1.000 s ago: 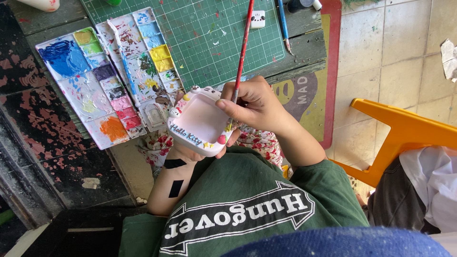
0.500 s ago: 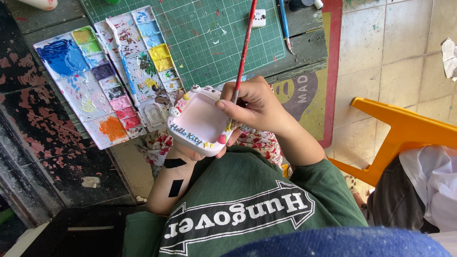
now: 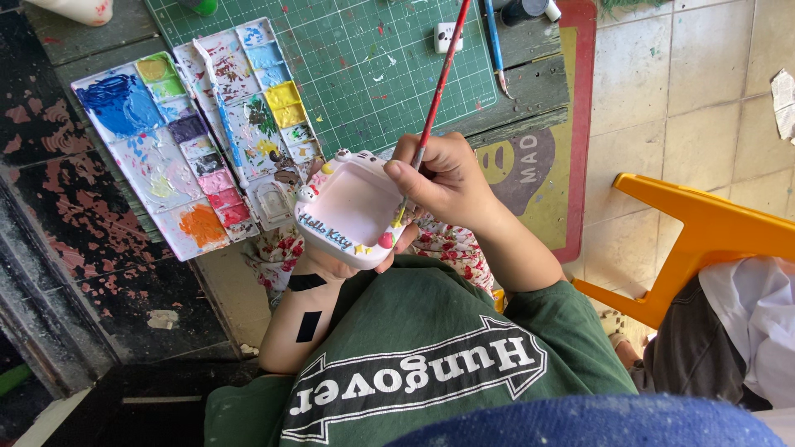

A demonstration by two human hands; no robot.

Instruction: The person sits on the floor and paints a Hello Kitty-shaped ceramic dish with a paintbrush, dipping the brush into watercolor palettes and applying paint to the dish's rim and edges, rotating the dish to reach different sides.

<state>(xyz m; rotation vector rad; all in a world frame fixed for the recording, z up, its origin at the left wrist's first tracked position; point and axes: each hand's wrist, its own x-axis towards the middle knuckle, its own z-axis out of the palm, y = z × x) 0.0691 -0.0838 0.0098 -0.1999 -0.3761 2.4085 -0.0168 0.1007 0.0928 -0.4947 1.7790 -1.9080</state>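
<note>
Head view: the right hand (image 3: 447, 178) is closed around a red-handled paintbrush (image 3: 439, 87), bristle end resting on the near corner of a small pink square tray (image 3: 352, 207). The left hand (image 3: 344, 263), mostly hidden beneath the tray, grasps it from below, fingertips curling over its near edge. Beyond and left of the hands, a paint palette (image 3: 190, 141) lies on the bench (image 3: 530, 91), overlapping a green cutting mat (image 3: 364, 58).
</note>
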